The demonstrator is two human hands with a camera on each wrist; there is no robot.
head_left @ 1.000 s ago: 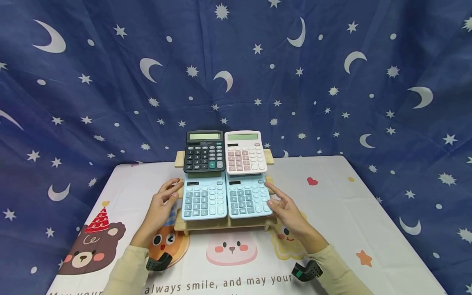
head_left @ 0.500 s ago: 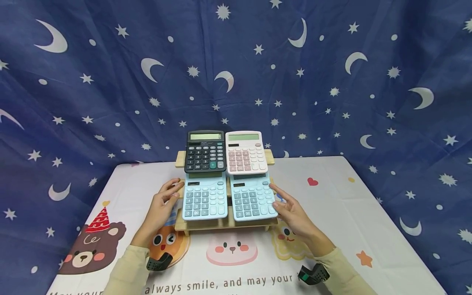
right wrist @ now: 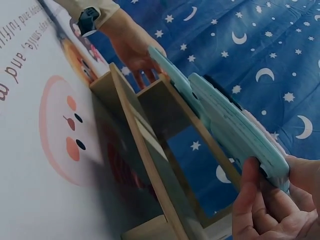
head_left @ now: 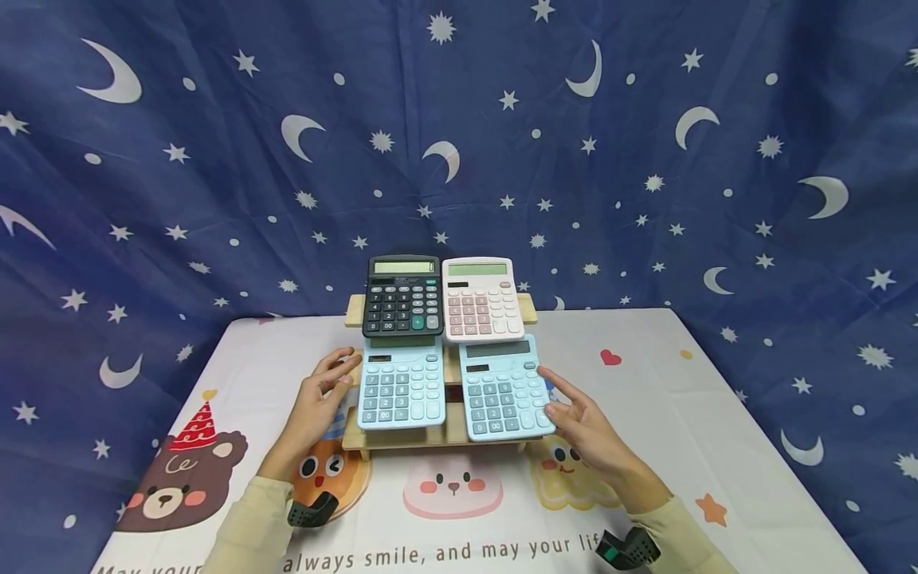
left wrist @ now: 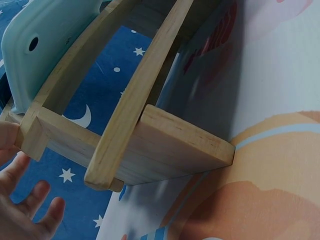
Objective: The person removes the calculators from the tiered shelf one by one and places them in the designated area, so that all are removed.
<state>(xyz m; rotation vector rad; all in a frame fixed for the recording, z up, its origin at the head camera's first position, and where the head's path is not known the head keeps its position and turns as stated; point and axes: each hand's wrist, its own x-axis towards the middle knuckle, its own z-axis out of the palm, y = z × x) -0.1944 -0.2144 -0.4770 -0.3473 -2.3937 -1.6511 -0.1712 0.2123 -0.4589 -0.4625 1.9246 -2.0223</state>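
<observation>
The pale-blue calculators, the black calculator and the white-and-pink calculator look moulded from smooth plastic, with a soft satin sheen along the blue casings. The rack is pale wood, smooth, matt and visibly grained. The backdrop looks like softly creased cloth, the tablecloth appears smooth and matt, and the sleeves are plain matt fabric.

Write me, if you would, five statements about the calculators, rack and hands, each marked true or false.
1. The right hand grips the right blue calculator. True.
2. The right blue calculator touches the left blue calculator. False: a gap separates them.
3. The black calculator is right of the white calculator. False: it is left of it.
4. The white calculator has pink keys. True.
5. The left hand touches the wooden rack. True.
</observation>
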